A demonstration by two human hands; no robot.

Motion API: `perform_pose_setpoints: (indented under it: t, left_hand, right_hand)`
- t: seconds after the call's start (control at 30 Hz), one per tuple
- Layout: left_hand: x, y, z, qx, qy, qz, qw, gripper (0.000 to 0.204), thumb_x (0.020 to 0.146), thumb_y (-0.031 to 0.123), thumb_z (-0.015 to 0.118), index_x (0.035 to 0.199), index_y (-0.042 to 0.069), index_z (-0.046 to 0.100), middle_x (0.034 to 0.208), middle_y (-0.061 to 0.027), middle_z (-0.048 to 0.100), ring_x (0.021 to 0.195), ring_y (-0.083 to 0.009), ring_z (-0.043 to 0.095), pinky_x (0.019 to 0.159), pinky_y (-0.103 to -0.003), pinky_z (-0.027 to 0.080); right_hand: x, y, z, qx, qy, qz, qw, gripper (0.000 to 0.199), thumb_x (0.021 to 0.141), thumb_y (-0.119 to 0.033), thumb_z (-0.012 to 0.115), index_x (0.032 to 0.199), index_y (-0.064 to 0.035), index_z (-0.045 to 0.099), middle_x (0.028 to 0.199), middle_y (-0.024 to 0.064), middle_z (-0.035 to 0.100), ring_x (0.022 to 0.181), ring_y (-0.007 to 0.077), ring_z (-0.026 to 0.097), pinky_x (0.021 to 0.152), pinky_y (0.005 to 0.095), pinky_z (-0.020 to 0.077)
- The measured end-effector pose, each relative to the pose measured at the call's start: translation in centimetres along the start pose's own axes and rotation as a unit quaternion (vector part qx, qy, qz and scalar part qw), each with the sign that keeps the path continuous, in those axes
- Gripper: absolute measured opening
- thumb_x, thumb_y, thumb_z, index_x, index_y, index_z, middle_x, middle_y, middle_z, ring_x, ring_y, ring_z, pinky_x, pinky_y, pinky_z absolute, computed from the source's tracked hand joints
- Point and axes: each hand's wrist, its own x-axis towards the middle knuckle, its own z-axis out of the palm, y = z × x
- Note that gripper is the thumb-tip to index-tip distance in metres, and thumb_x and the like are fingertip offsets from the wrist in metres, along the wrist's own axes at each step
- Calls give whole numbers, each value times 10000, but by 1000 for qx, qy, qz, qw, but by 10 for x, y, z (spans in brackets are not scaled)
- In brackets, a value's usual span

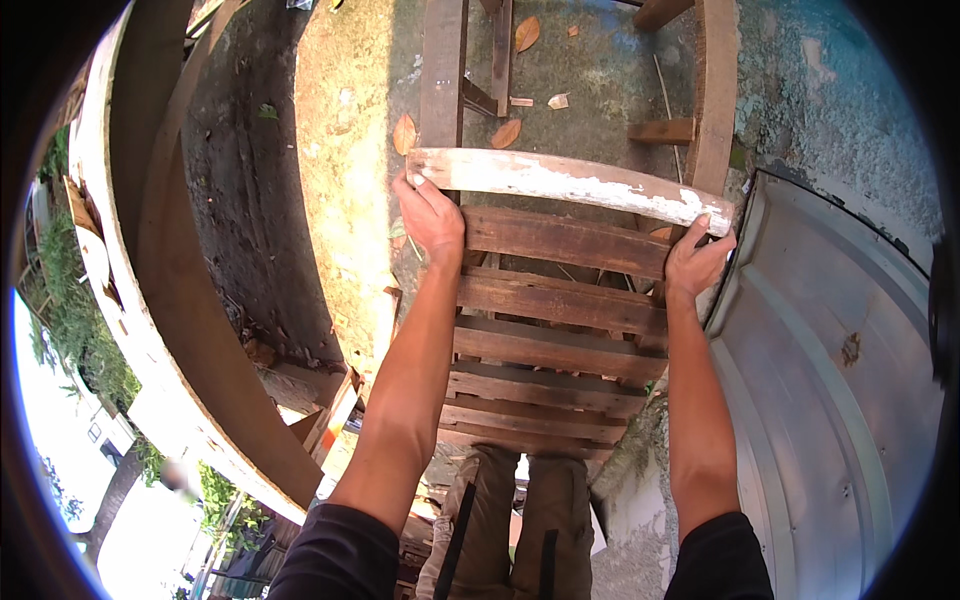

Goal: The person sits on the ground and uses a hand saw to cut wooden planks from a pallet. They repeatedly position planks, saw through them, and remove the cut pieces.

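Note:
A wooden slat (570,180) with flaking white paint spans crosswise over a wooden frame (441,90). My left hand (435,218) grips its left end, the thumb on top. At the other end, my right hand (697,262) has its thumb on the painted face and its fingers curled round the edge. Nearer to me, several bare brown slats (560,300) lie across the same frame with gaps between them. The painted slat sits just beyond the farthest of these; whether it rests on the rails or is held slightly above them, I cannot tell.
A ribbed metal panel (820,380) stands close on the right, below a worn blue wall (840,110). To the left rises a large curved-looking board (190,290). Dry leaves (507,133) lie on the concrete floor (580,80). My legs (510,530) are at the near end of the slats.

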Motion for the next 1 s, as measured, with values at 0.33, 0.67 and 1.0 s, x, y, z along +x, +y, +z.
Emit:
perform_pose_setpoints:
  t: [0.33,0.67,1.0]
  left_hand:
    - [0,-13,3,-133,56,89,986,450,1044,305,431,1326,-46,454,1280,-287,556,1131,-413,558,1016,-467,404]
    - [5,-31,2,-317,62,151,934,415,1050,300,397,1209,-65,517,1133,-187,545,1026,-268,522,963,-399,418]
    - [5,-25,9,-91,110,162,976,431,1042,270,413,1288,-71,506,1259,-270,542,1190,-438,507,1048,-499,363]
  right_hand:
    - [-1,31,9,95,56,-76,991,591,1040,-461,469,1265,85,463,1142,295,580,1048,445,563,928,500,432]
    - [-6,31,5,237,99,-164,952,556,1058,-426,432,1266,88,452,1148,210,536,1038,280,538,905,411,444]
    - [-5,17,10,108,146,-132,974,617,1064,-448,405,1376,84,439,1347,286,503,1228,445,490,1070,527,339]
